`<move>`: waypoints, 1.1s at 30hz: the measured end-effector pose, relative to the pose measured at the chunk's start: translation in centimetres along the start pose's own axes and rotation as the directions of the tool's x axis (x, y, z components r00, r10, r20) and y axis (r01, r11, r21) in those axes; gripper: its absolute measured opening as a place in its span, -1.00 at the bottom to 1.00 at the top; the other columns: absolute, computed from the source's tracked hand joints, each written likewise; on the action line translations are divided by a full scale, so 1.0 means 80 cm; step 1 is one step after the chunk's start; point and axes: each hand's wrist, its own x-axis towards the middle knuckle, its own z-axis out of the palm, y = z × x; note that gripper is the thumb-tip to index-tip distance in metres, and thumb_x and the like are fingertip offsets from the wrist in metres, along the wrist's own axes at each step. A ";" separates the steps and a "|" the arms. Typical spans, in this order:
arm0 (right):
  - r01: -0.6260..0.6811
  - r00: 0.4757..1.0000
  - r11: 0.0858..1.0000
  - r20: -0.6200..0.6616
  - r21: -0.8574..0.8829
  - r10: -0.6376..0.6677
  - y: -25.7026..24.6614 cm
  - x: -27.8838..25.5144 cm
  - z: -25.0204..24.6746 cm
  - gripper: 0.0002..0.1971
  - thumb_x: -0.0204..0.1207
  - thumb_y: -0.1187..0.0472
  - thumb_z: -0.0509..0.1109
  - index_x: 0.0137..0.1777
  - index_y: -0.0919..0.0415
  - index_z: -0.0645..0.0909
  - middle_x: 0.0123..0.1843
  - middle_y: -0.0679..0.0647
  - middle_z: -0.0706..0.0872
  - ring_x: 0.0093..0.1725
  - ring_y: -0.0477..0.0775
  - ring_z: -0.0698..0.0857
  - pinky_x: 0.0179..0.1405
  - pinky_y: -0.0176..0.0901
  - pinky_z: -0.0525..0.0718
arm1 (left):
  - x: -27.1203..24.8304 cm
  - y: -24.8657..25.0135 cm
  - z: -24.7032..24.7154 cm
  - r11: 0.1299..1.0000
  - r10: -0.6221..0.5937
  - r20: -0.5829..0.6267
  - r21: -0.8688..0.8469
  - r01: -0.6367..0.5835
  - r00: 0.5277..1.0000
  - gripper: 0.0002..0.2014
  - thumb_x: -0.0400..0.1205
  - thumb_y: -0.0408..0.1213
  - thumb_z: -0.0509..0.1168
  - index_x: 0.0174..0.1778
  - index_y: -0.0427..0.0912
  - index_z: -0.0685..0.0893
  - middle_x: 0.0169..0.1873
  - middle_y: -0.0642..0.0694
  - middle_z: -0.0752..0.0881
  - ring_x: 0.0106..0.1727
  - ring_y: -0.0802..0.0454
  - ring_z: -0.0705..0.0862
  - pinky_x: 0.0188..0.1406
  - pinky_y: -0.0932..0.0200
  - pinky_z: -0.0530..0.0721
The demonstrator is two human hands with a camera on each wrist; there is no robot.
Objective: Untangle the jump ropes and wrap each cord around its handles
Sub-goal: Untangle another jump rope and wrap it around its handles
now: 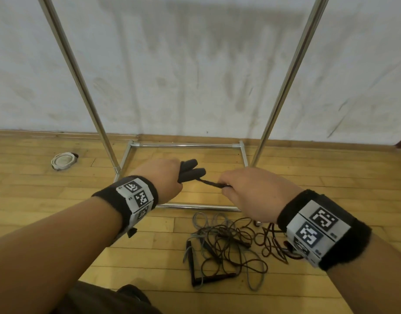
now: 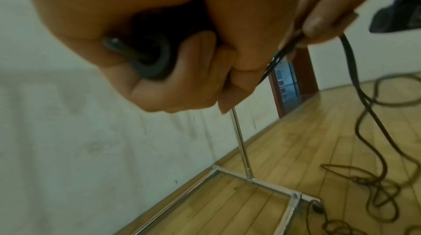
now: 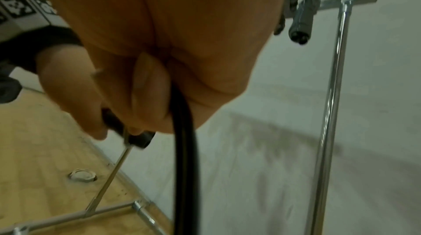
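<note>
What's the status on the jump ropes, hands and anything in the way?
Left hand grips two black handles. Right hand pinches their black cord, stretched between the hands. Tangled ropes on floor, not yet sorted. Nothing blocking.

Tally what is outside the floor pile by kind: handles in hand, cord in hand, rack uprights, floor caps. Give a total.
Black foam handles, gripped in the left hand: 2
Black cord, pinched by the right hand: 1
Metal rack uprights: 2
Round floor cap: 1
Total: 6
</note>
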 end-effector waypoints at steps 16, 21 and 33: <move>0.131 0.991 0.980 -0.044 0.147 -0.125 0.032 0.000 -0.029 -0.81 0.75 0.06 0.27 0.09 -0.09 0.74 -0.09 -0.33 0.67 -0.02 -0.32 0.60 -0.07 -0.43 0.50 | -0.041 0.029 0.023 0.900 0.377 0.142 0.177 -0.398 0.915 -0.66 0.76 -0.18 0.29 0.05 0.19 0.18 -0.31 0.07 0.58 -0.41 0.11 0.56 -0.53 0.18 0.34; 0.120 0.993 0.946 -0.043 0.303 -0.113 0.044 0.003 -0.025 -0.86 0.71 0.01 0.35 0.07 -0.12 0.77 -0.07 -0.29 0.78 0.01 -0.33 0.68 -0.02 -0.43 0.59 | -0.051 0.038 0.019 0.849 0.495 0.171 0.114 -0.517 0.852 -0.70 0.77 -0.19 0.28 0.10 0.16 0.22 -0.27 0.07 0.57 -0.36 0.11 0.55 -0.49 0.17 0.36; -0.062 0.975 0.173 0.023 0.983 0.219 0.023 0.029 0.051 -0.59 0.82 -0.04 0.17 -0.12 0.20 0.65 -0.37 0.07 0.44 -0.43 0.02 0.37 -0.32 -0.03 0.44 | -0.044 0.051 -0.032 0.863 0.281 -0.222 -0.368 -0.347 0.934 -0.79 0.82 -0.14 0.29 0.02 0.25 0.39 -0.27 0.11 0.63 -0.33 0.32 0.66 -0.52 0.38 0.50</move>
